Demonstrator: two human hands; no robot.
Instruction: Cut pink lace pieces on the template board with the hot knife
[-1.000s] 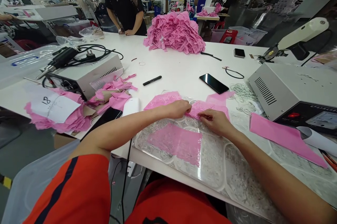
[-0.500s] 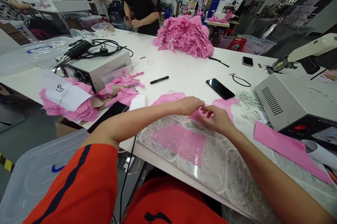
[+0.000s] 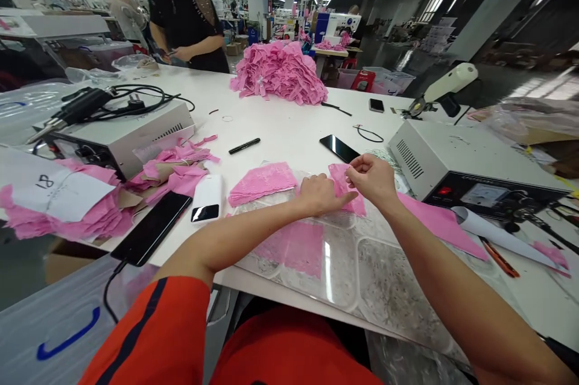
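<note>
My right hand (image 3: 373, 180) pinches the upper edge of a small pink fabric piece (image 3: 355, 207) between thumb and fingertips. Beside it, my left hand (image 3: 322, 195) rests low over the piece's left side, its thumb stretched to the right and its fingers apart. Left of that hand lies a stack of cut pink fabric pieces (image 3: 262, 183). Nearer to me, a pink fabric panel (image 3: 301, 246) lies at the clear plastic board (image 3: 337, 276) with rounded compartments; I cannot tell whether it is under or on it. My left forearm hides part of the board.
A black phone (image 3: 338, 148) lies behind my hands, and a marker (image 3: 244, 145) to the left. Grey machine boxes stand at left (image 3: 131, 131) and right (image 3: 470, 159). Farther back are a large pink fabric heap (image 3: 278, 74) and a standing person (image 3: 185, 17).
The view has swung right, so the table's things appear farther left. My hands, with fingertips together before, have moved apart; the left thumb is now stretched out.
</note>
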